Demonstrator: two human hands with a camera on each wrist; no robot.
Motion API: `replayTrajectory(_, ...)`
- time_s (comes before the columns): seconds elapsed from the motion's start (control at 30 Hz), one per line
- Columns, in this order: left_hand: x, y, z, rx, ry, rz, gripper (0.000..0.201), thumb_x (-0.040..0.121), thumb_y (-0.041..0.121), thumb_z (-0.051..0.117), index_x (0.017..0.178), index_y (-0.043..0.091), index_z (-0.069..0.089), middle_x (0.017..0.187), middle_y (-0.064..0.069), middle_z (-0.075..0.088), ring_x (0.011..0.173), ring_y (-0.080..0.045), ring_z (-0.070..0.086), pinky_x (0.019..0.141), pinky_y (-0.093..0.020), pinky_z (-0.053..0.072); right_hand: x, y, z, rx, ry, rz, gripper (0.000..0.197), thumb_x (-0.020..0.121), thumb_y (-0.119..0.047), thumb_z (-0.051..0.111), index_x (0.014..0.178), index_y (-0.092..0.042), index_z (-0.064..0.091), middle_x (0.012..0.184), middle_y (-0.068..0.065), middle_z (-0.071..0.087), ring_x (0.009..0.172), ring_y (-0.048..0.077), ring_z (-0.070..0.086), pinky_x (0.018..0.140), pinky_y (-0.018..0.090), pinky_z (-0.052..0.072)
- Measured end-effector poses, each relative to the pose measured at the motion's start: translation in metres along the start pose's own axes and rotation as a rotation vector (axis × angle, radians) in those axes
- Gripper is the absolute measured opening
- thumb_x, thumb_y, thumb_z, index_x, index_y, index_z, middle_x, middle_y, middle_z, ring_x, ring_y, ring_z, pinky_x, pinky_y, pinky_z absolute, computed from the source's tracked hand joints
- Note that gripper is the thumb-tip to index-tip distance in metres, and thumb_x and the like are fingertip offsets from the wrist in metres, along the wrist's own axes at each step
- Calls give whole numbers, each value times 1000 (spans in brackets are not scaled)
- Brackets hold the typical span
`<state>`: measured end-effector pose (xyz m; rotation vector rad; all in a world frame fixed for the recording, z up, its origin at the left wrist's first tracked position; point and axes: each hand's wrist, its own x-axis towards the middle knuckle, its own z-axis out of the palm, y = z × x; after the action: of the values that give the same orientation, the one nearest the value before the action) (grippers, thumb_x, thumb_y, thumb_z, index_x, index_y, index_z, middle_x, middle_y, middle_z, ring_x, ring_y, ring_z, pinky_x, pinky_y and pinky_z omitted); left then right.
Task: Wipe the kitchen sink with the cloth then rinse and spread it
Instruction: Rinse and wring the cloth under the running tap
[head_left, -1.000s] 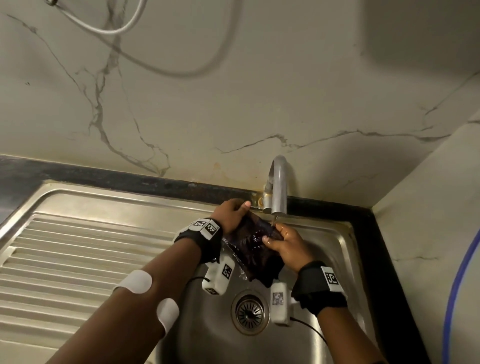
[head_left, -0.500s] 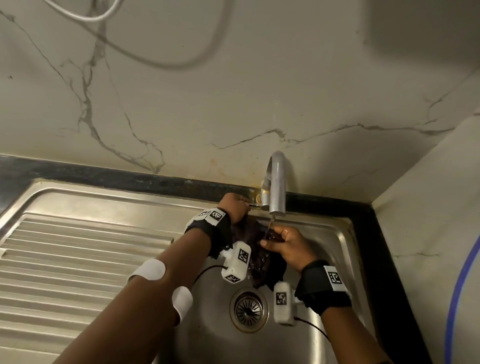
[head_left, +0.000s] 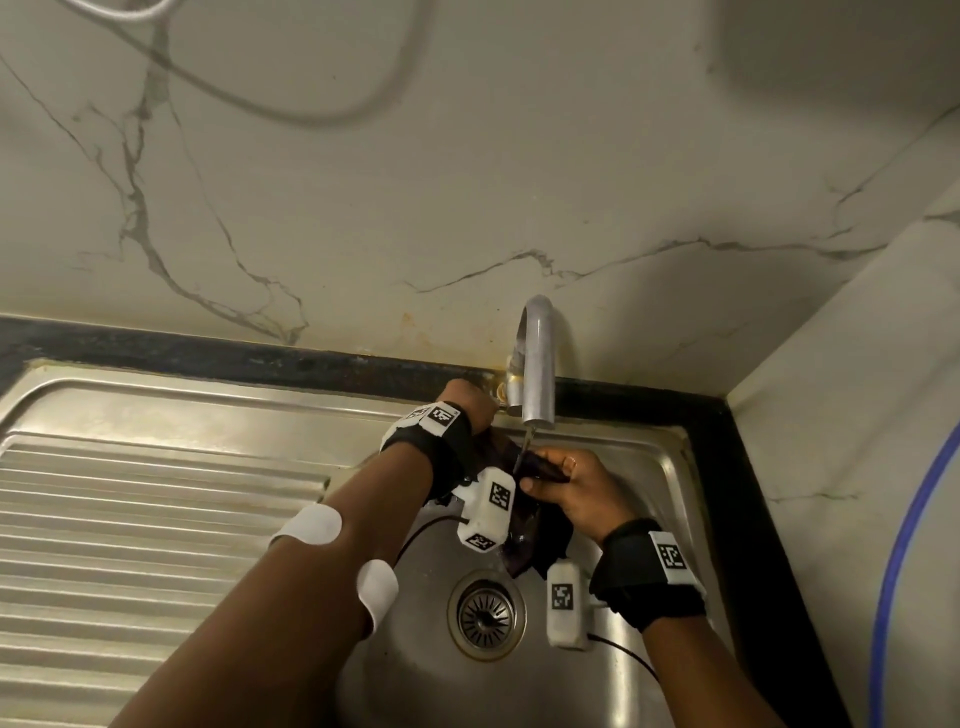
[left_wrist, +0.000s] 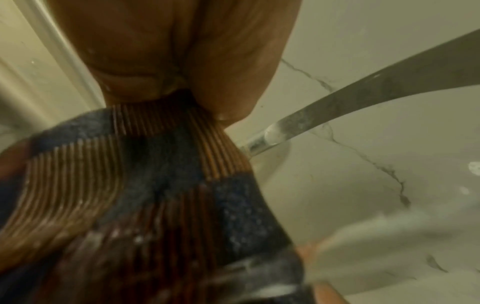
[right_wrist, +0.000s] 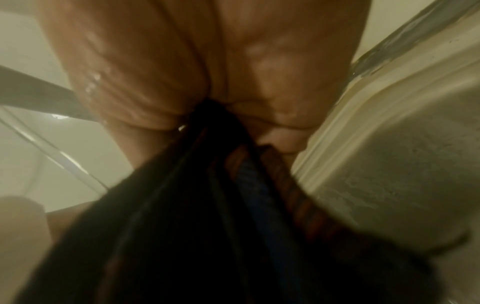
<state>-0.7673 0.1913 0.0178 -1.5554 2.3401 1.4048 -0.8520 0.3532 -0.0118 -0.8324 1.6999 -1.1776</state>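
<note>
The cloth (head_left: 540, 525), dark with blue and brown ribbed checks, hangs bunched under the tap (head_left: 537, 374). Left hand (head_left: 465, 402) and right hand (head_left: 569, 486) both pinch it tight; it was spread wider a second ago.

No readable words, brands or numbers; only black-and-white square code markers, on the left wristband (head_left: 440, 417), the right wristband (head_left: 670, 557), and the two white wrist camera housings (head_left: 500, 495) (head_left: 562, 595) over the sink (head_left: 670, 467).
</note>
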Motion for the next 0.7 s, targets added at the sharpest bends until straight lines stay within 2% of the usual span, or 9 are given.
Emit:
replayTrajectory(0.03,6,0,0,-15,-45,-5,31,97,14,47,125,6,57,125,-9,61,115,-27,58,97,-34,49,-1,-2,0,-3,-6,-1,24,81,0,68,100,-13,71,99,10,74,96,25,69,93,41,51)
replayTrajectory(0.13,15,-8,0,-29,27,-24,25,87,17,60,109,8,70,109,-11,69,97,-27,65,88,-35,55,-1,-3,0,-28,-29,-10,24,82,1,68,100,-13,71,99,10,74,95,23,69,91,36,52)
replayTrajectory(0.23,12,2,-2,-22,85,122,21,85,14,61,103,9,73,96,-10,71,88,-25,66,79,-27,52,0,-2,-1,-77,-24,-13,24,82,0,68,104,-9,70,99,9,74,95,21,69,87,31,52)
replayTrajectory(0.3,7,14,3,-22,51,209,21,86,11,62,103,2,70,92,-11,68,83,-25,62,76,-28,49,-2,-3,-1,-86,-24,-15,23,82,3,67,102,-9,71,94,4,74,90,14,69,83,24,52)
replayTrajectory(0.37,6,18,17,-22,-78,242,37,82,16,65,114,-2,61,108,-16,65,96,-29,62,87,-35,50,-4,-6,-1,-91,-23,-33,25,81,6,66,94,-15,71,84,-5,74,83,8,69,79,21,53)
replayTrajectory(0.43,20,10,39,-15,-145,234,60,77,25,66,131,4,51,128,-15,58,117,-32,56,98,-36,45,-8,-7,-3,-123,-10,-35,26,82,5,66,90,-20,70,81,-5,74,83,11,70,81,26,54)
replayTrajectory(0.5,44,-5,63,14,-139,256,52,84,21,61,133,10,50,130,-12,57,121,-30,54,93,-30,42,-13,-9,-7,-137,0,-24,23,83,3,66,88,-20,70,79,-5,74,80,9,70,78,25,55)
replayTrajectory(0.6,1,17,37,44,-110,343,32,93,20,54,124,12,58,120,-6,60,113,-24,58,86,-27,43,-22,-14,-15,-162,10,6,19,83,1,66,85,-17,69,71,-11,71,71,-1,66,67,13,49)
replayTrajectory(0.7,-23,10,15,163,-127,340,31,94,15,50,122,8,61,117,-13,63,106,-30,61,88,-34,51,-30,-17,-18,-208,20,13,16,82,0,68,96,-8,71,82,-2,71,78,8,65,77,20,50)
